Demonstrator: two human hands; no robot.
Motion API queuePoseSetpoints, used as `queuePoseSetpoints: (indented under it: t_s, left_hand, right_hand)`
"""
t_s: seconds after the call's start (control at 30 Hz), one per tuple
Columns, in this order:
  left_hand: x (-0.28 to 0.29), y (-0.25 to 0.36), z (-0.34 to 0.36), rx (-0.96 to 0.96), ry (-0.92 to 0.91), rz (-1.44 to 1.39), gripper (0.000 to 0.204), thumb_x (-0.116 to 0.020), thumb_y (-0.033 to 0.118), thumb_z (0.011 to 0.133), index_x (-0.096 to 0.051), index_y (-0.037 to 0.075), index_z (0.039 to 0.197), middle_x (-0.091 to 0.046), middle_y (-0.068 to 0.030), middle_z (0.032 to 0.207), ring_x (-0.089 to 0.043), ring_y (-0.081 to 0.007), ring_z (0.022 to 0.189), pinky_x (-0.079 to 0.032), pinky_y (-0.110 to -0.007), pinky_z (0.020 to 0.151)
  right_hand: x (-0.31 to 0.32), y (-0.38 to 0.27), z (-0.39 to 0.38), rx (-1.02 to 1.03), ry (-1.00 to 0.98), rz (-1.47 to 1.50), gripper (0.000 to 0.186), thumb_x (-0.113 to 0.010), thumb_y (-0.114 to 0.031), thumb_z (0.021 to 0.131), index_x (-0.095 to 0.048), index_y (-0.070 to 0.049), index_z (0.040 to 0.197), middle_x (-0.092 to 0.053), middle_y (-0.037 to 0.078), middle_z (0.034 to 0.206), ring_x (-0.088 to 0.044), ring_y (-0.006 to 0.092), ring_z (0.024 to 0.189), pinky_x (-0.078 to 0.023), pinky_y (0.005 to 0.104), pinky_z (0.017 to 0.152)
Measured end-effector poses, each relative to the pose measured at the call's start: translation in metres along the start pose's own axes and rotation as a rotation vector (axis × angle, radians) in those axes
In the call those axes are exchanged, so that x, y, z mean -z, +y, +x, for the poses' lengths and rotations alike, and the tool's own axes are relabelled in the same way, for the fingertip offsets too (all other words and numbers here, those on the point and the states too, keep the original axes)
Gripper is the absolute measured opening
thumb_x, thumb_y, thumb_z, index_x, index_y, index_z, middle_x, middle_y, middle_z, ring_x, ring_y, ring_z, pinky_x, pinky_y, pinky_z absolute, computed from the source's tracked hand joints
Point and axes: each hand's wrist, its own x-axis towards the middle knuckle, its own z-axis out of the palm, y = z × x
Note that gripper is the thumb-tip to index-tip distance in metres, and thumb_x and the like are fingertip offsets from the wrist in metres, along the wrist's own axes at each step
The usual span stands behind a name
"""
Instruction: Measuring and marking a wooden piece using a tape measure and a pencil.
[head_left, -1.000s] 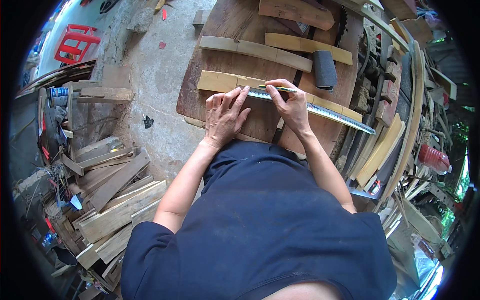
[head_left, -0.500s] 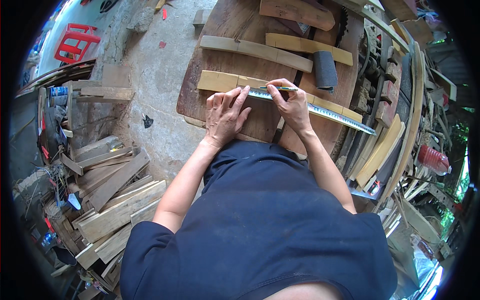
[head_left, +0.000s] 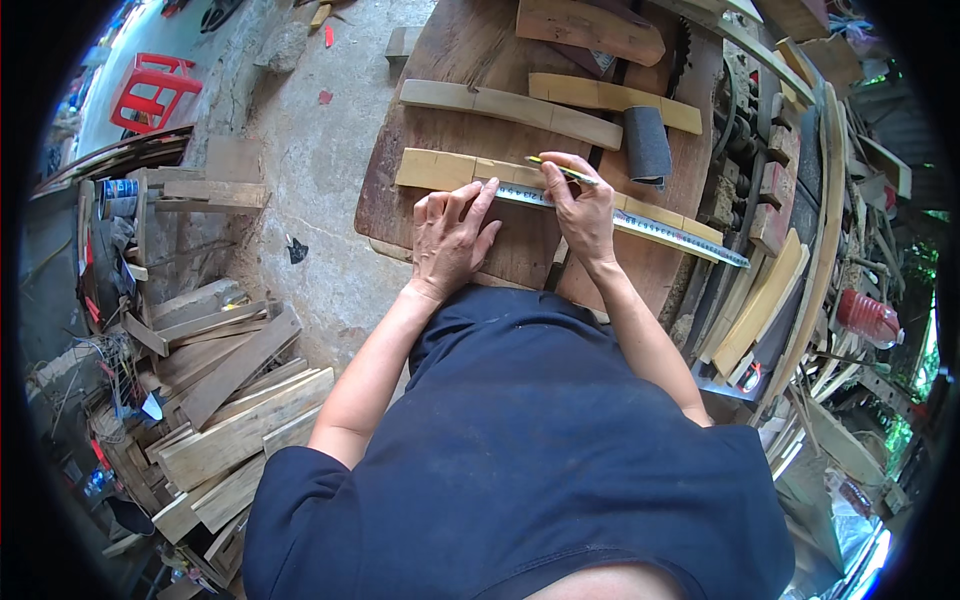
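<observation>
There are four wooden strips [head_left: 437, 168], one measuring tape [head_left: 680, 237], one pencil [head_left: 577, 174] and one grey roll [head_left: 648, 145] at the desk [head_left: 385, 190], one red stool [head_left: 165, 78] far left and one red jug [head_left: 868, 316] right.

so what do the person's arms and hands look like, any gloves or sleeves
The left sleeve and right sleeve are short, dark navy and plain, with no visible markings. Below them the forearms are bare. The left hand and right hand wear no gloves, and no watch, bracelet or ring can be made out.
</observation>
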Motion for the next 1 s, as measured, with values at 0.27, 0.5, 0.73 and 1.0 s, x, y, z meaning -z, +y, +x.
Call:
queuePoseSetpoints:
  t_s: [0.27,0.5,0.73,1.0]
  left_hand:
    - [0.000,-0.001,0.000,-0.013,-0.004,-0.016,0.068,-0.078,0.028,0.087,-0.054,0.018,0.151,-0.057,-0.0022,0.131,-0.051,-0.0217,0.116,-0.038,-0.039,0.101]
    - [0.000,-0.003,0.000,-0.032,-0.008,-0.009,0.069,-0.077,0.028,0.088,-0.053,0.018,0.152,-0.057,-0.0025,0.132,-0.051,-0.0225,0.116,-0.039,-0.039,0.100]
    - [0.000,-0.003,0.001,-0.049,-0.011,0.025,0.068,-0.076,0.029,0.090,-0.052,0.018,0.153,-0.056,-0.0027,0.132,-0.051,-0.0234,0.116,-0.039,-0.039,0.099]
    - [0.001,-0.004,0.005,-0.017,-0.003,-0.034,0.071,-0.075,0.029,0.091,-0.048,0.017,0.156,-0.053,-0.0073,0.134,-0.050,-0.0255,0.119,-0.039,-0.042,0.101]
  right_hand:
    - [0.041,-0.005,0.004,-0.029,0.257,0.177,0.021,-0.066,-0.020,0.105,-0.074,-0.002,0.112,-0.073,0.003,0.087,-0.064,0.0066,0.076,-0.051,0.0214,0.068]
    - [0.099,0.023,-0.028,0.081,0.329,-0.193,0.024,-0.064,-0.021,0.106,-0.072,-0.007,0.124,-0.076,0.009,0.101,-0.071,0.0184,0.090,-0.056,0.0326,0.082]
    - [0.102,0.023,-0.054,0.452,0.121,-0.780,0.034,-0.069,-0.017,0.097,-0.069,-0.011,0.131,-0.071,0.006,0.120,-0.064,0.0256,0.113,-0.048,0.0420,0.102]
    - [0.113,0.040,-0.060,0.572,-0.004,-0.848,0.044,-0.071,-0.006,0.085,-0.070,-0.013,0.128,-0.066,0.005,0.116,-0.062,0.0278,0.109,-0.053,0.0428,0.098]
